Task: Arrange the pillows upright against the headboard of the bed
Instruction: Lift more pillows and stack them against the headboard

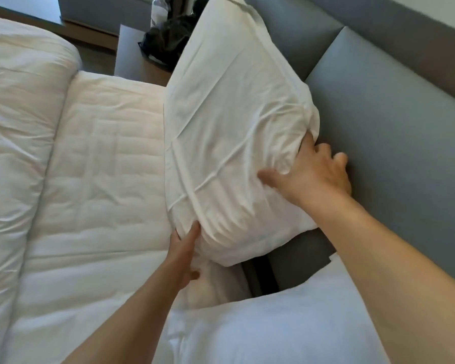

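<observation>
A large white pillow (231, 122) leans upright against the grey padded headboard (394, 132). My right hand (313, 172) grips its top near corner, thumb on the front face and fingers curled behind, between pillow and headboard. My left hand (184, 253) holds the pillow's lower near corner, fingers tucked under it at the mattress. A second white pillow (273, 324) lies close below me at the bottom of the view, its far edge near the headboard.
The quilted white mattress (103, 185) stretches left of the pillow, with a bunched white duvet (16, 127) pushed to the far left. Beyond the bed stands a nightstand (132, 56) with a dark bag (168, 40) on it.
</observation>
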